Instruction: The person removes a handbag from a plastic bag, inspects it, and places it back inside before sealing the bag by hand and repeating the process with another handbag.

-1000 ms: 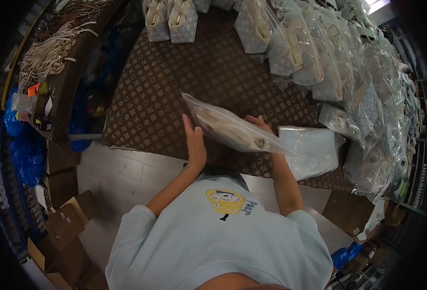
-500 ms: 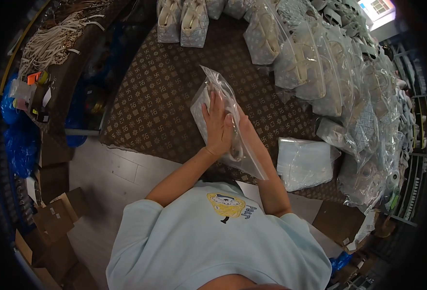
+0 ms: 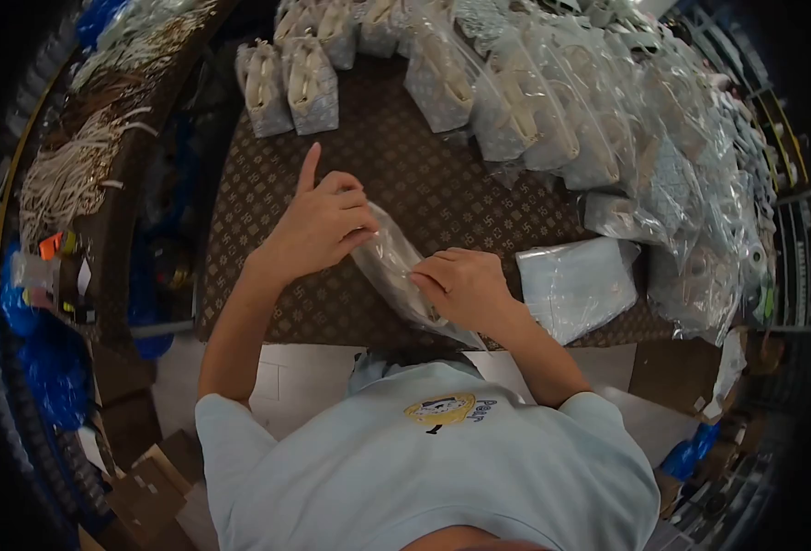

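A clear plastic bag with a pale handbag inside lies slanted on the brown patterned table, near its front edge. My left hand pinches the bag's far end, with one finger raised straight up. At the near half, my right hand has its fingertips closed on the plastic along the right edge. The handbag's shape is blurred through the film, and the fingertips partly cover the plastic.
Two unwrapped handbags stand at the back left. Several plastic-wrapped handbags line the back and right. Flat clear bags are stacked to my right. Bundled straps lie on the left-hand surface.
The hands were pressed flat together over the bag. Now they are apart, left toward the far end and right nearer me, gripping its edges. The view has shifted too.
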Demonstrator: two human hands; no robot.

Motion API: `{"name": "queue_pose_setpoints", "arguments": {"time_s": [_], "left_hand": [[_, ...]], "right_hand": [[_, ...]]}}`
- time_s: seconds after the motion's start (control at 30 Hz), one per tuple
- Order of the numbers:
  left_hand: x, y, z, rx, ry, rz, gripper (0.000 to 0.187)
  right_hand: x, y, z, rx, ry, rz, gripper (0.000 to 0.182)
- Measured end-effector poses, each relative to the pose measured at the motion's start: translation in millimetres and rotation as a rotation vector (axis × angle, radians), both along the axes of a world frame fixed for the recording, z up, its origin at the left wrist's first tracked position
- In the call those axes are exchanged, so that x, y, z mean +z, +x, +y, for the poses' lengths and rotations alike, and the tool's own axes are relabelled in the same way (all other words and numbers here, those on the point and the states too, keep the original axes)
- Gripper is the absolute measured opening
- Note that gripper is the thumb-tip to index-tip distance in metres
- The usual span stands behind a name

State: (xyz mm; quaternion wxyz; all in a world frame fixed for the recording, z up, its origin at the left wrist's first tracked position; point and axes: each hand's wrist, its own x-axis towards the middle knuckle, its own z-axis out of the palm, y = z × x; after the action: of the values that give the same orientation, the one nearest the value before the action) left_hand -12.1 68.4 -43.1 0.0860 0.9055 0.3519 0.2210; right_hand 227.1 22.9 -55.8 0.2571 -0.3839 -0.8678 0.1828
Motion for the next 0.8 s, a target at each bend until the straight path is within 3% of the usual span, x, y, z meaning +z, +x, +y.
{"name": "queue_pose_setpoints", "arguments": {"time_s": [0.23, 0.5, 0.57, 0.6, 0.63, 0.67, 0.7, 0.73, 0.8], "left_hand": [[3, -29, -11, 0.146, -0.107, -0.022, 0.005], [-6, -62, -27, 0.313, -0.251, -0.167, 0.003], [-24, -112, -25, 0.631, -0.118, -0.324, 0.003], [-29, -112, -28, 0.629, -0.104, -0.326, 0.003], [-35, -111, -33, 0.675, -0.149, -0.497, 0.005], [-42, -109, -39, 0.724, -0.207, -0.663, 0.007], [-52, -96, -42, 0.723, -0.38, -0.679, 0.01], [-63, -77, -45, 0.717, -0.547, -0.695, 0.012], [-86, -43, -53, 0.775, -0.622, -0.609, 0.017]], "right_hand": [[-8, 25, -5, -0.043, 0.004, 0.065, 0.011], [-4, 47, -14, 0.003, -0.116, -0.031, 0.013], [-8, 75, -15, -0.037, -0.159, 0.029, 0.015], [-11, 86, -9, -0.074, -0.196, 0.086, 0.019], [-17, 84, -8, -0.073, -0.19, 0.088, 0.019], [-26, 77, -15, -0.155, -0.016, 0.0, 0.028], [-34, 71, -18, -0.23, 0.164, -0.089, 0.037], [-42, 65, -19, -0.222, 0.168, -0.083, 0.037], [-57, 59, -16, -0.185, -0.589, -0.171, 0.052]]}}
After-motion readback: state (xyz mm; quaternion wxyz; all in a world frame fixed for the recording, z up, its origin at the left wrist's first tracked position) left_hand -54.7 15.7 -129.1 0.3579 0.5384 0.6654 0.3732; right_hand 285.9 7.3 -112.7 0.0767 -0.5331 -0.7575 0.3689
